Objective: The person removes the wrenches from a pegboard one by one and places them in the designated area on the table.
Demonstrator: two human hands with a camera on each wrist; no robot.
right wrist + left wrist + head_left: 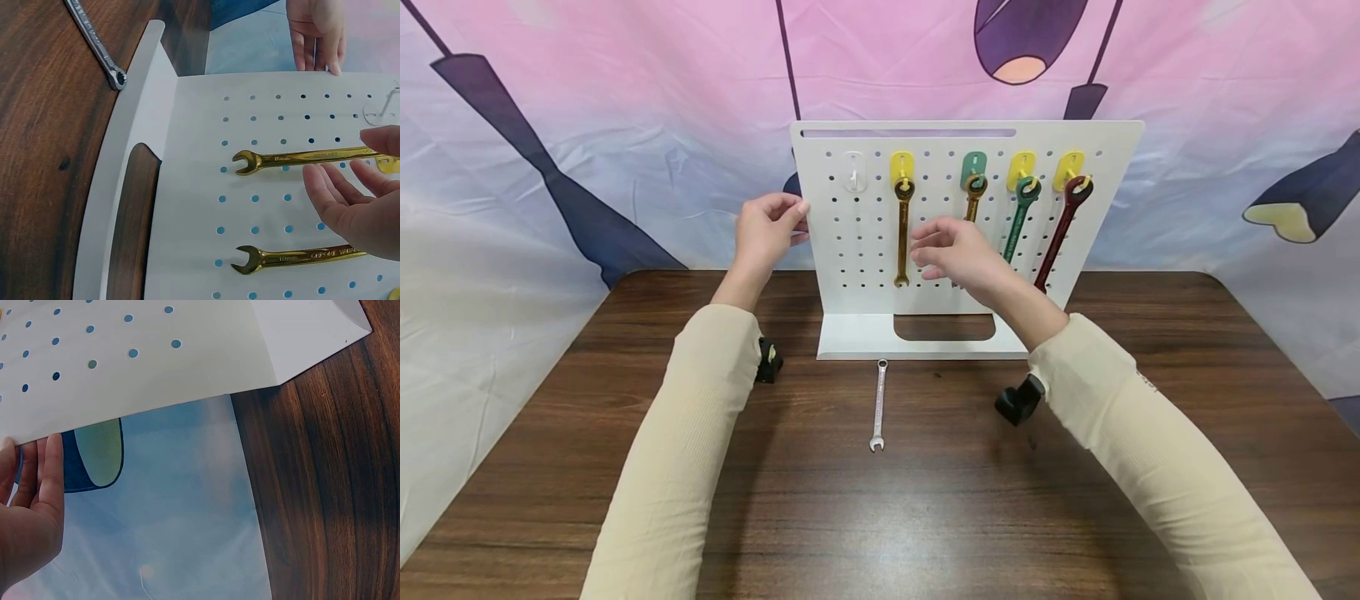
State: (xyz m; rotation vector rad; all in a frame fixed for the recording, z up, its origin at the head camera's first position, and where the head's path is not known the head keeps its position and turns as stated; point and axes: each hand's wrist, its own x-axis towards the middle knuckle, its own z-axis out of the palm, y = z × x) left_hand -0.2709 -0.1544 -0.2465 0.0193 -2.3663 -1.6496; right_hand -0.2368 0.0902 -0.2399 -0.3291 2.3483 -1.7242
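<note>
A white pegboard [865,250] stands on the wooden table [925,500]. My left hand [767,229] holds its left edge, with the fingers [44,462] reaching behind the edge. My right hand [955,254] hovers open in front of the board, between two gold wrenches [300,159] [294,256], and holds nothing. One gold wrench [901,233] hangs from a yellow hook; the other [973,200] hangs from a green hook, partly hidden by my right hand. A green wrench [1018,221] and a dark red wrench [1060,233] hang further right. A clear hook [853,171] at the left is empty.
A silver wrench [878,406] lies on the table just in front of the board's base [850,337]. A pink and blue printed cloth [625,125] hangs behind the table and drapes down both sides. The table's near half is bare wood.
</note>
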